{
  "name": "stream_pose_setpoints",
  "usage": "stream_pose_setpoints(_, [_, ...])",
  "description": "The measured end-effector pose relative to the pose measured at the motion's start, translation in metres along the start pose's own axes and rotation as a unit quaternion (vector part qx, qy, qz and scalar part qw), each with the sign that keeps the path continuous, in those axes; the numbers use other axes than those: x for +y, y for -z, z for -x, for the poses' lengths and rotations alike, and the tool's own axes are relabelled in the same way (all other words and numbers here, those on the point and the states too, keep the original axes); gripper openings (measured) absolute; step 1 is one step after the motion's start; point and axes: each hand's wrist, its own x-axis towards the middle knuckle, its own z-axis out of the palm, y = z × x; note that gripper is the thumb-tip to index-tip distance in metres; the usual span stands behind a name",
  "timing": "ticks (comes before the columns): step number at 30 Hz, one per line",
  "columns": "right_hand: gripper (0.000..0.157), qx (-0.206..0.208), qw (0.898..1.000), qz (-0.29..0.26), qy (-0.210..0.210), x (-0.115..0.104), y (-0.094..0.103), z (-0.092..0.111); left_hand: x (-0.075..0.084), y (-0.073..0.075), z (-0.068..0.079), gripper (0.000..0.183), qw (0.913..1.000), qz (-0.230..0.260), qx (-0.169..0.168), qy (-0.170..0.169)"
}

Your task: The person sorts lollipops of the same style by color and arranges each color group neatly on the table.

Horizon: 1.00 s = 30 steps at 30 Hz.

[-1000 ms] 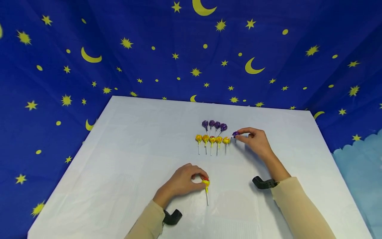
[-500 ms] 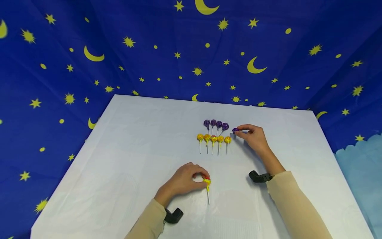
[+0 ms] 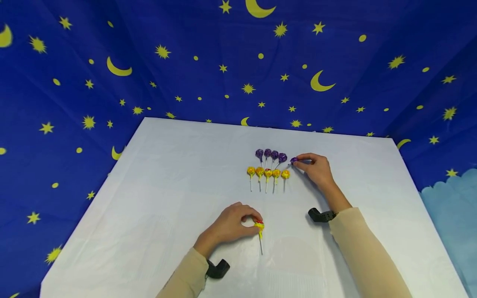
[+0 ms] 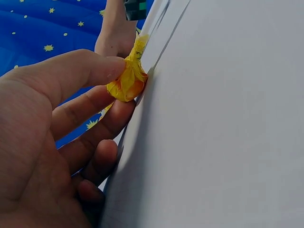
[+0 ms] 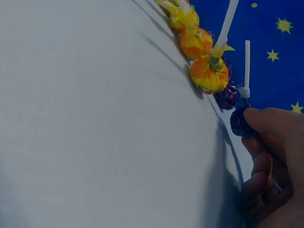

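Observation:
My left hand [image 3: 236,222] pinches a yellow lollipop [image 4: 128,83] by its wrapped head, near the front of the table; in the head view its white stick points toward me. Farther back on the right, my right hand [image 3: 316,169] holds a purple lollipop [image 5: 241,121] between thumb and fingertips, its stick pointing left toward the others. Just left of it lies a row of several purple lollipops [image 3: 275,155], their sticks running toward me. In front of these is a row of several yellow lollipops [image 3: 268,174], whose heads overlap the purple ones' sticks in the head view.
Everything lies on a white table [image 3: 179,174]. A blue cloth [image 3: 193,37] with yellow moons and stars hangs behind and at the sides. Each wrist wears a black strap-on camera mount, such as the right mount [image 3: 321,215].
My right hand has moved slightly back, away from the end of the yellow row, bringing the purple lollipop beside the purple row. My left hand keeps its pinch on the yellow lollipop.

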Motion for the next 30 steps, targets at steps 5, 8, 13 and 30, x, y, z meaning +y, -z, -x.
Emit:
stream_pose_setpoints(5, [0.034,-0.004,1.0,0.012,0.004,-0.004,-0.002,-0.003,0.0,0.001,0.001,0.018,1.0,0.003,-0.003,0.003])
stream_pose_setpoints(8, [0.034,-0.007,1.0,0.017,0.005,-0.005,-0.004,-0.005,0.0,0.001,0.001,0.017,1.0,0.004,-0.002,0.002])
stream_pose_setpoints(13, [0.032,-0.002,0.999,0.032,0.006,-0.006,-0.005,-0.007,0.001,0.002,0.001,0.017,1.0,0.007,-0.001,0.001])
stream_pose_setpoints(30, [0.034,-0.026,0.999,0.041,0.01,-0.002,-0.005,-0.014,0.002,0.002,-0.001,0.017,0.9999,0.011,-0.001,0.003])
